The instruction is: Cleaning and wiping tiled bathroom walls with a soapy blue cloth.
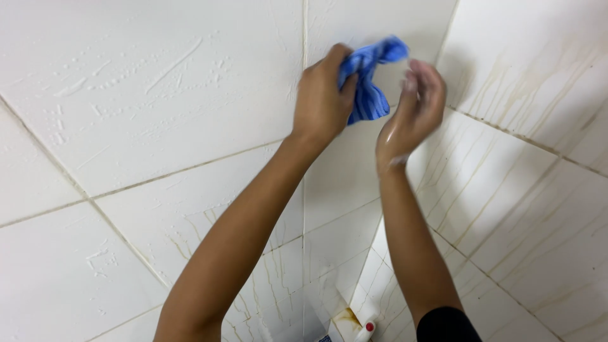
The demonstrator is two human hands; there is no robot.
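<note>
Clamped in the left hand [322, 101], the blue striped cloth [367, 82] is bunched between thumb and curled fingers, with loose folds spilling out above and to the right of the fist. It sits high against the white tiled wall [158, 95], just beside the vertical grout line [304, 38] and near the corner where 2 walls meet. The right hand [415, 111] is blurred, its fingers spread and loosely curved, close to the free end of the cloth; whether it touches the fabric cannot be told, and it grips nothing. Its palm looks wet and shiny.

To work well here, I would judge that the cloth wants to be folded into a flat pad rather than a wad, so more of it meets the tile, and pressed firmly along the grout.

Left-wall tiles are large, glossy squares with faint raised streaks and dried smears. Tiles on the right wall [525, 82] carry many thin brown drip trails running along their faces, which look like stubborn residue. Grout lines are narrow and slightly darkened. The cloth looks soft and thin, with fine lighter stripes. Down in the corner stands a white bottle with a red cap [364, 328], only partly in view.
</note>
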